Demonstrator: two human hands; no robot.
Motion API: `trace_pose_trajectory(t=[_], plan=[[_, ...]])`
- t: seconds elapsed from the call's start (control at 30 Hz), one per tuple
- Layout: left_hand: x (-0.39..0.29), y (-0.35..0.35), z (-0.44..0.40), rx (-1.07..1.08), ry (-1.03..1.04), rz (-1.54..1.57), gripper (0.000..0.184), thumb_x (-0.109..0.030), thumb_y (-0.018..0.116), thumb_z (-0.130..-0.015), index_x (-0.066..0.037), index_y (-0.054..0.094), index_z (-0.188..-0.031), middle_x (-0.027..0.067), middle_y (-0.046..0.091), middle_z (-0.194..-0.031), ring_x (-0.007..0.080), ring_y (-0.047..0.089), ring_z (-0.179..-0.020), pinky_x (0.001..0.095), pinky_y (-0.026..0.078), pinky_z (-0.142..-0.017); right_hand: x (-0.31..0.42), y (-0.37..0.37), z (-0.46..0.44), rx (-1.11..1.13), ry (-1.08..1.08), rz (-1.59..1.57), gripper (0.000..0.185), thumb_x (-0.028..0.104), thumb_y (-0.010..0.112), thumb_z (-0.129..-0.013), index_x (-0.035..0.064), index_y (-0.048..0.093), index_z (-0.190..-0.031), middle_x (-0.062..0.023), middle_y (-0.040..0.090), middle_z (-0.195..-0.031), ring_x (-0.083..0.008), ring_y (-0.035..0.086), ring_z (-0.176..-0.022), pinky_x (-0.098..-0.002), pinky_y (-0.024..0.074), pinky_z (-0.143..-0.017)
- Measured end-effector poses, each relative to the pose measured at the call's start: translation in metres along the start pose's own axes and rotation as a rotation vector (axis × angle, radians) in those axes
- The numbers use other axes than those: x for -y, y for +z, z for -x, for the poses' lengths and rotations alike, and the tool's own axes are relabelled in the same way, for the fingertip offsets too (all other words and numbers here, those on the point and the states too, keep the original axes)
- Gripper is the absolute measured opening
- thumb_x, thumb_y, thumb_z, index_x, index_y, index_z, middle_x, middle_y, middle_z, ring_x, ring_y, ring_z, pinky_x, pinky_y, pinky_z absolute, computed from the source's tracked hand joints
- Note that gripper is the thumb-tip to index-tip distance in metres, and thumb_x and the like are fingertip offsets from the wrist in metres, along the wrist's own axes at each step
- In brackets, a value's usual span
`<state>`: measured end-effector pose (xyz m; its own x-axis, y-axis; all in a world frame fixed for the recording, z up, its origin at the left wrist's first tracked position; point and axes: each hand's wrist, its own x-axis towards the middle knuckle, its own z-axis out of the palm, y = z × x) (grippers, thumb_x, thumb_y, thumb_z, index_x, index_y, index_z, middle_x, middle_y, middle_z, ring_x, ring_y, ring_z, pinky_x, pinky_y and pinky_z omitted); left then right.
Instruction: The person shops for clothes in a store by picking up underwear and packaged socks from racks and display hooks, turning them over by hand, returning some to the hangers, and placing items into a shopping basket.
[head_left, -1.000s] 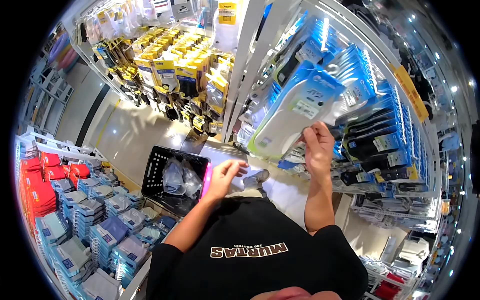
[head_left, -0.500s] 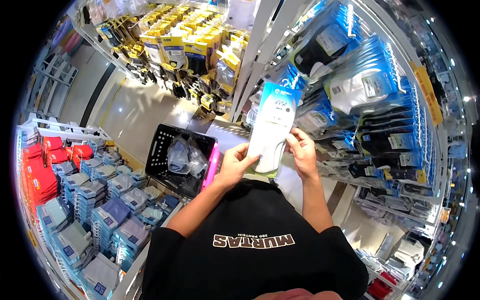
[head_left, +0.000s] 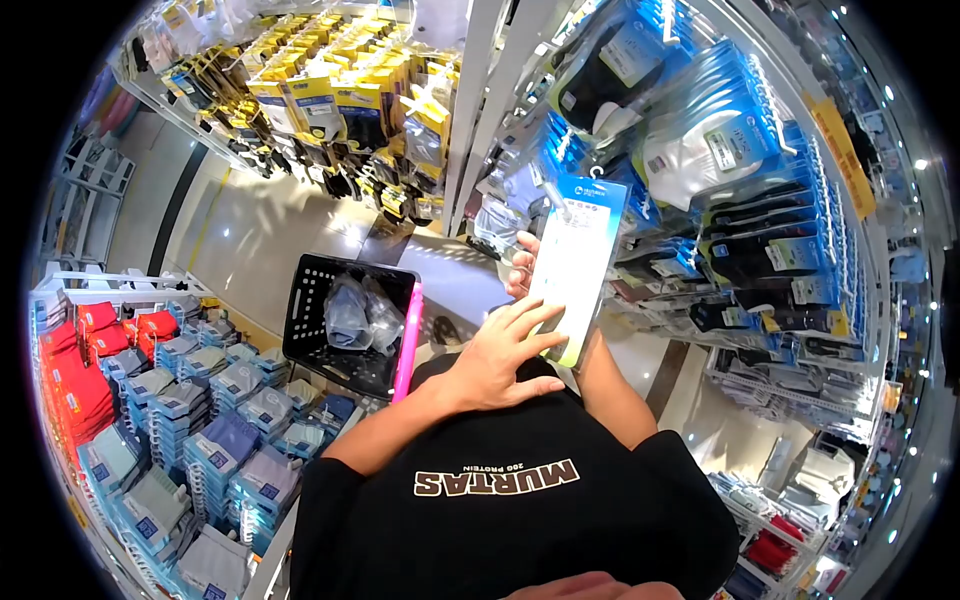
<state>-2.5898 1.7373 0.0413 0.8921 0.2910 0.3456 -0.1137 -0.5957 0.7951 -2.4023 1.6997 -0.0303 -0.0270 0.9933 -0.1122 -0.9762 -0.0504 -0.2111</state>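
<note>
A flat packet of socks [head_left: 575, 265] with a blue header card and a small hook hangs upright in front of my chest. Its pale, glare-washed face is turned toward me. My right hand [head_left: 522, 268] holds it from behind; the palm is hidden, and the fingertips curl round the packet's left edge. My left hand [head_left: 508, 352] is open with fingers spread, its fingertips at the packet's lower left edge. Close behind the packet hang more blue-carded sock packets [head_left: 715, 145] on rack hooks.
A black shopping basket [head_left: 300, 330] with a pink handle [head_left: 409, 340] holds clear-wrapped items [head_left: 350, 315]. Yellow-carded packets [head_left: 355, 105] hang at the back. Folded packs [head_left: 225, 440] and red packs [head_left: 85, 375] fill a display on the left. A white rack post [head_left: 480, 110] stands ahead.
The packet has been turned over, from the side showing a white sock to a pale face. My right hand has gone behind it. My left hand has loosened and spread its fingers.
</note>
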Motion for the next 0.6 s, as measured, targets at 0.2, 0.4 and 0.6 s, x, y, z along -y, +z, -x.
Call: trace_pose_trajectory(t=[0.2,0.4,0.6], plan=[[0.004,0.004,0.002,-0.025,-0.018,0.073,0.043,-0.027,0.077,-0.080,-0.007,0.063,-0.115,0.0148,0.051,-0.138,0.0360,0.044,-0.130,0.0474,0.036,-0.106,-0.003,0.005,0.005,0.011,-0.059,0.038,0.049,0.036,0.043,-0.102,0.0005,0.046,-0.134,-0.0161,0.064,-0.101,-0.0293,0.063,-0.082,-0.0426,0.0531,-0.079],[0.029,0.007,0.017,-0.251,-0.234,0.240,0.023,-0.016,0.070,-0.086,-0.001,0.066,-0.102,0.0137,0.067,-0.110,0.0302,0.062,-0.105,0.0378,0.047,-0.092,0.051,0.060,0.003,-0.463,-0.548,0.534,0.027,0.030,0.053,-0.101,0.0061,0.059,-0.113,-0.0049,0.063,-0.094,-0.0197,0.061,-0.081,-0.0350,0.0508,-0.079],[0.062,0.007,0.052,-0.207,-0.546,0.209,0.026,-0.021,0.067,-0.090,-0.002,0.066,-0.108,0.0146,0.066,-0.102,0.0266,0.064,-0.095,0.0348,0.051,-0.078,0.121,0.101,-0.024,-0.494,-1.288,1.272,0.016,0.015,0.067,-0.094,0.0018,0.057,-0.094,0.0037,0.053,-0.081,-0.0048,0.046,-0.072,-0.0206,0.0395,-0.068]])
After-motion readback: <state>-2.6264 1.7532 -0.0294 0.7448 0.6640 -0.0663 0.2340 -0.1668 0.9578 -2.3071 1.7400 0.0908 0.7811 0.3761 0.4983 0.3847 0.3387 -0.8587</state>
